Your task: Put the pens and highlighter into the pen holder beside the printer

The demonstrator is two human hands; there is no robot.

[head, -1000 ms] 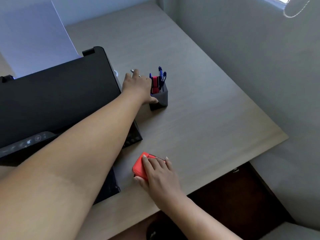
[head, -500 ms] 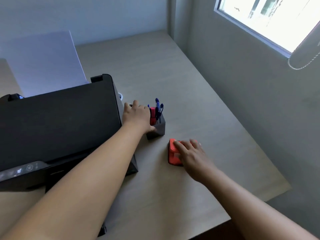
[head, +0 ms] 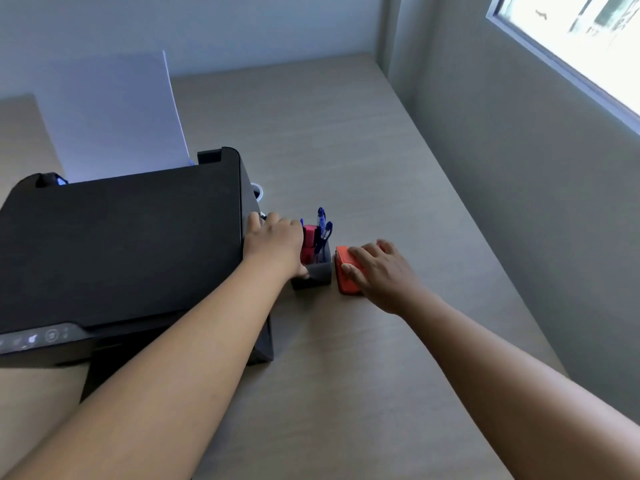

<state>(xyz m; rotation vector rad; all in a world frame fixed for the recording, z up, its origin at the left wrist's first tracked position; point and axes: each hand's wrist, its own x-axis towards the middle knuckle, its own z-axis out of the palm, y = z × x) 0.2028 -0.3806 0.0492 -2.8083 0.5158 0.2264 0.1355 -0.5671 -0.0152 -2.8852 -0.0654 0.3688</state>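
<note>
Pen holder (head: 313, 271) stands on tabletop (head: 346, 150) just right of printer (head: 121, 244); blue pens (head: 322, 225) and pink highlighter (head: 309, 242) stand upright inside it. Left hand (head: 277, 242) wraps the holder's left side, thumb on its front. Right hand (head: 379, 270) lies flat, fingers spread, on red case (head: 344, 271) just right of the holder.

A red-orange case (head: 344, 271) lies flat under my right fingers on the wooden desk (head: 346, 150). A white paper sheet (head: 110, 116) stands well beyond my left fingers; the window (head: 581, 39) is far right.
</note>
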